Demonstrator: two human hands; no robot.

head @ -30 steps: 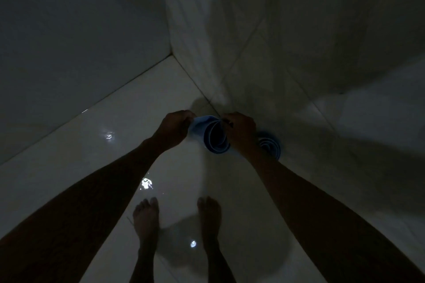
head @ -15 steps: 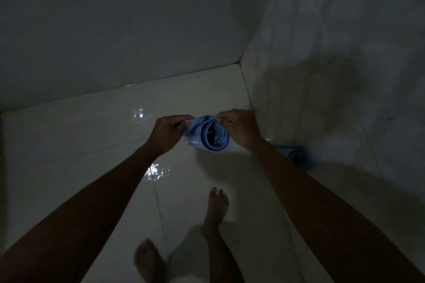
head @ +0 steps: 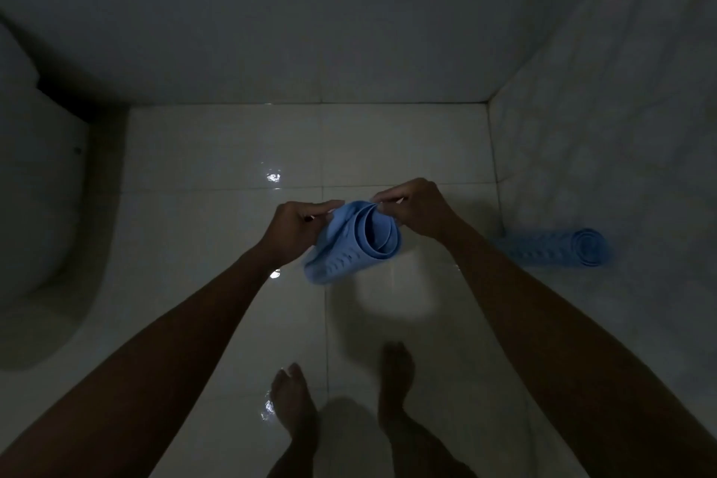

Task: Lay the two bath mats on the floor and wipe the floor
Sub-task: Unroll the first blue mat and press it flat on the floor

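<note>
I see the left hand (head: 298,229) pinching the rolled mat's (head: 349,244) outer edge and the right hand (head: 417,211) pinching its inner lip, held above the floor (head: 217,151). The wet tiles look slippery; I judge the roll could spring back or slip. Two mats: one held, the second mat (head: 558,249) rolled by the right wall.

Dim room, glossy tiled floor (head: 232,151), tiled walls (head: 310,12), toilet (head: 35,186)

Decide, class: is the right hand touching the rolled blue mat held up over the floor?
Touching. The head view shows the right hand pinching the rolled mat at its top edge.
</note>
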